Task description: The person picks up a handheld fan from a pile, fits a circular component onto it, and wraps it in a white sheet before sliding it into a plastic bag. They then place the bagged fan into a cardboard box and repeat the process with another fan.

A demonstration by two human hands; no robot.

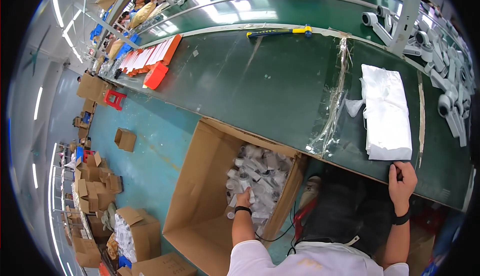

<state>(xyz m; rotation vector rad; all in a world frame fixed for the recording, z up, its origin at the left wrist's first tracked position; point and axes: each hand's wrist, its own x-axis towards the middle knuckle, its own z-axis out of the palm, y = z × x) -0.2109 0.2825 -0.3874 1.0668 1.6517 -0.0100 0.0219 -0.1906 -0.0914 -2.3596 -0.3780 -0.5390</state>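
White, plastic-wrapped parts (261, 172) lie jumbled — loosely heaped.

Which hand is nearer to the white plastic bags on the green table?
Right. The right hand is at the near edge of the white plastic bags; the left hand is farther left, down inside the open cardboard box.

Two hands (243, 199) (403, 180), two wristbands (243, 209) (401, 219), one hammer (282, 32), one white plastic pile (387, 116) and uncountably many wrapped pieces (265, 177) show.
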